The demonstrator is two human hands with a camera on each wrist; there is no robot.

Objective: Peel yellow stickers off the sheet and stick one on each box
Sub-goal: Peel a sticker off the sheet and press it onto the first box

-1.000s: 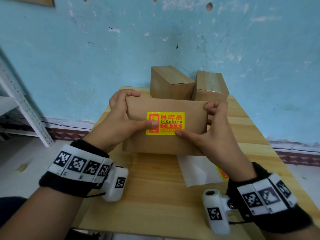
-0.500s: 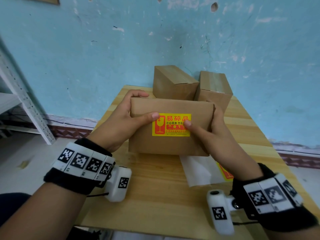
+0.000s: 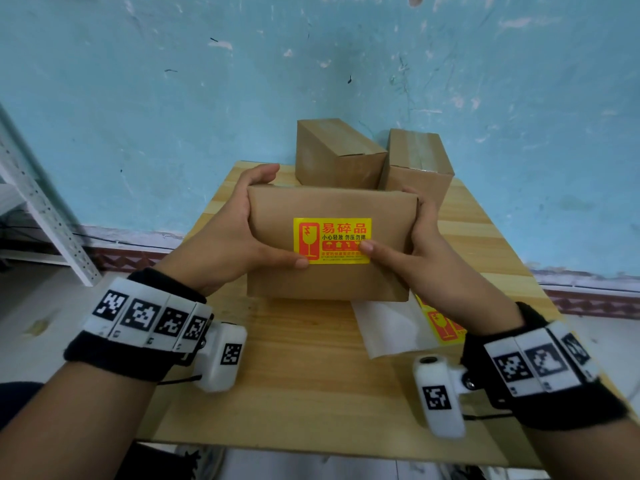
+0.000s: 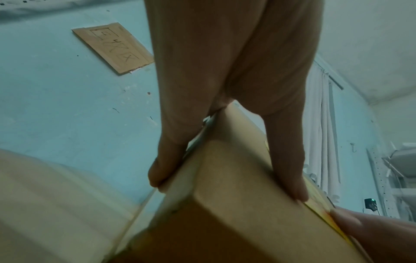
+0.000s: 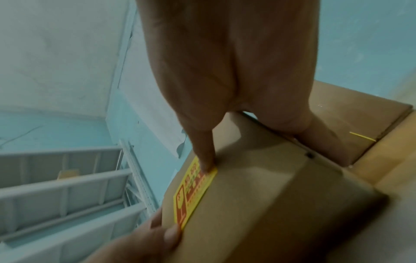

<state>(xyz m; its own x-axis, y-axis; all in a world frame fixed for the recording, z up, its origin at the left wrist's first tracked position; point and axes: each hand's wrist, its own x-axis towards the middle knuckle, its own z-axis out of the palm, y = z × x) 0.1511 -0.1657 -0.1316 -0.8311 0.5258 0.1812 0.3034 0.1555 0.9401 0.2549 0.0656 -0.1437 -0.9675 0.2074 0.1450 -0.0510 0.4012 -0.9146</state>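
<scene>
At centre-left of the head view the left hand (image 3: 235, 237) grasps the near box (image 3: 329, 275), thumb at the sticker (image 3: 332, 240)'s lower left corner; at centre-right the right hand (image 3: 422, 251) clasps its other end, thumb on the lower right corner. The sticker looks pressed flat; next, I judge, set this box aside and peel another from the sheet (image 3: 440, 327) at lower right for the two boxes (image 3: 346, 157) behind.

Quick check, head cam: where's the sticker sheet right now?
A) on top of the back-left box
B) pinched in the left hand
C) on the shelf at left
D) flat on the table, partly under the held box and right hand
D: the sticker sheet lies flat on the table, its far edge hidden under the held box and its right side behind the right hand.
</scene>
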